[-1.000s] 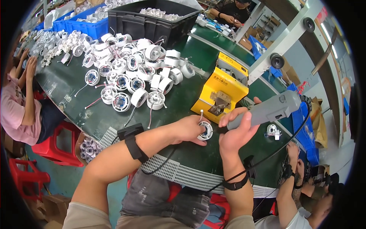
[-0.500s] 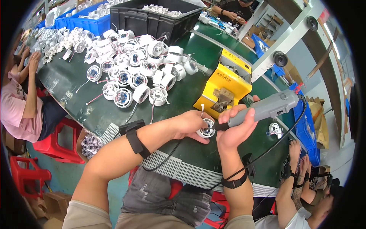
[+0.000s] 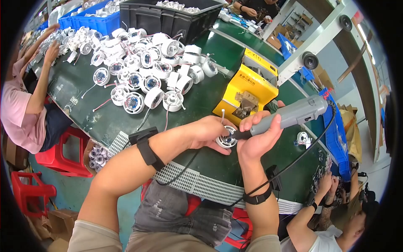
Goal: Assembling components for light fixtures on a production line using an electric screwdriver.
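My left fingers (image 3: 220, 146) pinch a white round housing (image 3: 228, 143) over the table (image 3: 201, 98); my right fingers (image 3: 255, 119) wrap a grey power screwdriver (image 3: 294, 115), its tip at the housing. Beyond, the black bin (image 3: 163, 27) holds small white parts (image 3: 178, 6), the blue bin (image 3: 92, 26) white pieces (image 3: 110, 8).

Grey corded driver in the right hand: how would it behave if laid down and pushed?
The grey driver might roll, since its long body looks rounded. The black cable at its rear would probably drag and steer it, given its wide bend. The smooth casing looks rigid, so likely little flex.
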### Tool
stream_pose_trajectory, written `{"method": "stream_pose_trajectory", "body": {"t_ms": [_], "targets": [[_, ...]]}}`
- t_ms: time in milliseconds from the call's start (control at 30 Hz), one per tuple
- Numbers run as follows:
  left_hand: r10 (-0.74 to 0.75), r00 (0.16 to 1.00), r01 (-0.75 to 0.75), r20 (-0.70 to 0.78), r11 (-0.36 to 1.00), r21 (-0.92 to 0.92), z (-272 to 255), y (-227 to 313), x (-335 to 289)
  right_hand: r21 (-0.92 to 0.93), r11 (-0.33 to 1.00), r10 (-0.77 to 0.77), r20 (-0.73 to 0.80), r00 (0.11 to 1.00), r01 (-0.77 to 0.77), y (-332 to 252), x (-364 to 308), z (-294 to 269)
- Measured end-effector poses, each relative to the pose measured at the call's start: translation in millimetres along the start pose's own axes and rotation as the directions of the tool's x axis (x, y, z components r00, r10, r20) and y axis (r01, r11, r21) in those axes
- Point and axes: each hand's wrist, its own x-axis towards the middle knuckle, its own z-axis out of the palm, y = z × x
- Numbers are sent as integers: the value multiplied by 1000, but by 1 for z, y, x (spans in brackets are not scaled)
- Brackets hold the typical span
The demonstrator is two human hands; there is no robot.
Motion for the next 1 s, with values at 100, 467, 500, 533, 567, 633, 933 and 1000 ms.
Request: {"method": "stream_pose_trajectory", "body": {"t_ms": [100, 467, 500, 533, 567, 633, 933, 1000], "targets": [[0, 1000, 0, -1, 1000, -12, 0, -1, 1, 3, 1000, 17, -10, 1000, -17, 0, 0, 0], [-7, 1000, 7, -1, 1000, -18, -1, 0, 0, -10, 1000, -18, 28, 999, 19, 2, 0, -3], [-5, 1000, 5, 4, 1000, -21, -1, 0, 0, -14, 999, -29, 39, 999, 30, 2, 0, -4], [-4, 1000, 4, 6, 1000, -26, -1, 0, 1, -13, 999, -29, 40, 999, 30, 3, 0, -4], [-3, 1000, 3, 6, 1000, -26, -2, 0, 1, -18, 999, -36, 48, 998, 37, 3, -1, -4], [-14, 999, 15, 36, 999, -31, -2, 1, 1, -21, 999, -43, 54, 998, 44, 3, 0, -5], [12, 991, -24, 135, 995, 94, -5, 1, 1, -6, 999, -50, 63, 997, 50, 1, 0, -9], [7, 990, -21, 138, 995, 101, -6, 1, 0, -18, 998, -57, 82, 995, 59, 3, 0, -10]]}}
